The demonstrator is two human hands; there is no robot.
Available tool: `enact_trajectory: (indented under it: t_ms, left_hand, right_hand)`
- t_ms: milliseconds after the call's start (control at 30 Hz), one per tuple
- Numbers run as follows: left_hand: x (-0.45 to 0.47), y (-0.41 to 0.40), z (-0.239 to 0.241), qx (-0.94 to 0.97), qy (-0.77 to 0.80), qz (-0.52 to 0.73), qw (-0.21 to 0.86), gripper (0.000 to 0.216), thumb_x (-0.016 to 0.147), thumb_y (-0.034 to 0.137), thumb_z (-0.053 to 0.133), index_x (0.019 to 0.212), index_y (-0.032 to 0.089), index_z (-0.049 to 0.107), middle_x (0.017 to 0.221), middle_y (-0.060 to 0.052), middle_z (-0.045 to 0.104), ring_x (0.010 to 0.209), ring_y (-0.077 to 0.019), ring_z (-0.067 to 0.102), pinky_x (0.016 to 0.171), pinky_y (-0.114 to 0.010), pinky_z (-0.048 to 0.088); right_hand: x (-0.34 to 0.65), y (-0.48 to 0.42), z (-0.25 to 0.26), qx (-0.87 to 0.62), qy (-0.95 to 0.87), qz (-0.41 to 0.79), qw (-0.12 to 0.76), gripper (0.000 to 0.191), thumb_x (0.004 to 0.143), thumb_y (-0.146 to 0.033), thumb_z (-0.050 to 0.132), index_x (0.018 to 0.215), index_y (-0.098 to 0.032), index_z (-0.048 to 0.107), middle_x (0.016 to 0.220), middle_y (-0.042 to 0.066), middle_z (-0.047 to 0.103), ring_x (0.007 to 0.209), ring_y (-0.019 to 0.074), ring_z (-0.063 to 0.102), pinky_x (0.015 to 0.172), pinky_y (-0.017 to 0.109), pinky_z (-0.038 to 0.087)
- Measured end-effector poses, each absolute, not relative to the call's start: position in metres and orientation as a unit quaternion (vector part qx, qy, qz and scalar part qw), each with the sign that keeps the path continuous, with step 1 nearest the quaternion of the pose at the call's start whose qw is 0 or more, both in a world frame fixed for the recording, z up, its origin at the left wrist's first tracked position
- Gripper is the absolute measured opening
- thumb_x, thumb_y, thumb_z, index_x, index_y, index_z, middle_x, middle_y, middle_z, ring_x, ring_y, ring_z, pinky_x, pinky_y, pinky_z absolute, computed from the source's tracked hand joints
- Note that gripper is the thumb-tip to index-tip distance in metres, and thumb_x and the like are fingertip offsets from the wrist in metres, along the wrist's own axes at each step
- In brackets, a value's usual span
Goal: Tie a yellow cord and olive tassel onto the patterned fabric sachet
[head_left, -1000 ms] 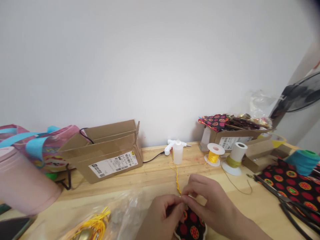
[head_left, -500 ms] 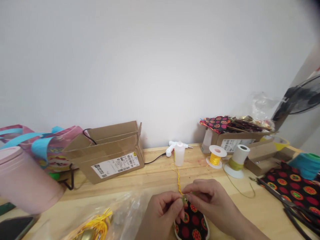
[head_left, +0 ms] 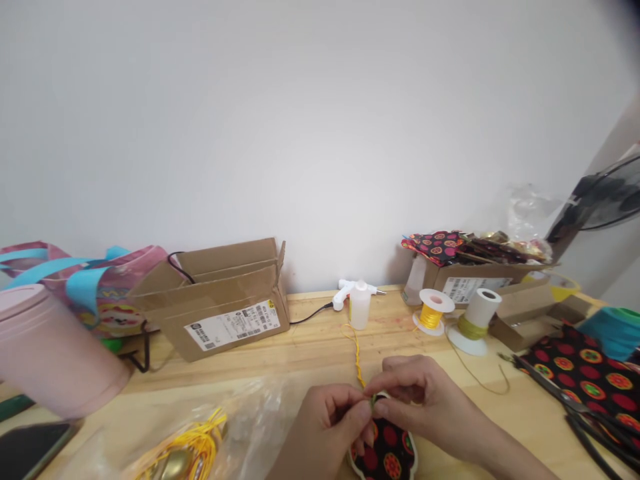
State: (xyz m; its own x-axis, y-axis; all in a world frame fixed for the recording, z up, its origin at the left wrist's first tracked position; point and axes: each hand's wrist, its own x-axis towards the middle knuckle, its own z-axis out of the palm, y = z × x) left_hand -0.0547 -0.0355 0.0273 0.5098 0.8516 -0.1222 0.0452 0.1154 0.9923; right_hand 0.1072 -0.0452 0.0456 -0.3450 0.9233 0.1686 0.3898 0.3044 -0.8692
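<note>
My left hand (head_left: 337, 427) and my right hand (head_left: 413, 397) meet fingertip to fingertip at the lower middle. Between their pinched fingers is a thin green cord (head_left: 373, 401), mostly covered by the fingers. Right below lies a black fabric pouch (head_left: 393, 443) with red and orange flower prints and a pale edge; the left hand overlaps part of it. A twisted yellow cord (head_left: 358, 360) runs from the fingertips back toward a small white bottle (head_left: 359, 307).
Spools of yellow thread (head_left: 431, 317) and olive cord (head_left: 473, 328) stand at right, near scissors (head_left: 565, 397) and patterned fabric (head_left: 595, 380). Left are a cardboard box (head_left: 225, 303), a pink tumbler (head_left: 55, 353), a phone (head_left: 37, 448) and a plastic bag with yellow cords (head_left: 193, 440).
The fingertips have shifted slightly and closed tighter over the green cord, hiding a small shiny bit seen there before. The view has tilted a little.
</note>
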Motion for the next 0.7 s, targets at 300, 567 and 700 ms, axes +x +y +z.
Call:
enact_trajectory:
  t_ms: [300, 567, 700]
  left_hand:
    - [-0.0544, -0.0349, 0.0264, 0.558, 0.375, 0.309, 0.673, 0.030, 0.068, 0.040, 0.057, 0.057, 0.012, 0.057, 0.050, 0.001, 0.052, 0.044, -0.0077, 0.045, 0.046, -0.020, 0.033]
    - [-0.0558, -0.0345, 0.0275, 0.596, 0.349, 0.296, 0.659, 0.029, 0.074, 0.036, 0.050, 0.062, 0.011, 0.059, 0.053, 0.001, 0.050, 0.048, -0.0085, 0.044, 0.050, -0.021, 0.035]
    - [-0.0567, -0.0351, 0.0305, 0.649, 0.372, 0.284, 0.600, 0.025, 0.076, 0.028, 0.047, 0.059, 0.012, 0.057, 0.054, 0.002, 0.048, 0.054, -0.0103, 0.045, 0.053, -0.021, 0.034]
  right_hand:
    - [0.1086, -0.0438, 0.0413, -0.451, -0.740, 0.354, 0.353, 0.012, 0.069, -0.018, 0.058, 0.074, -0.019, 0.069, 0.052, -0.005, 0.038, 0.048, 0.0070, 0.037, 0.044, 0.019, 0.026]
    - [0.1052, -0.0433, 0.0414, -0.493, -0.710, 0.347, 0.365, 0.011, 0.065, -0.016, 0.055, 0.064, -0.014, 0.065, 0.049, -0.006, 0.034, 0.046, 0.0072, 0.032, 0.043, 0.020, 0.025]
    - [0.1049, -0.0435, 0.0389, -0.506, -0.700, 0.350, 0.363, 0.011, 0.065, -0.015, 0.053, 0.065, -0.014, 0.065, 0.050, -0.006, 0.035, 0.047, 0.0076, 0.032, 0.043, 0.020, 0.024]
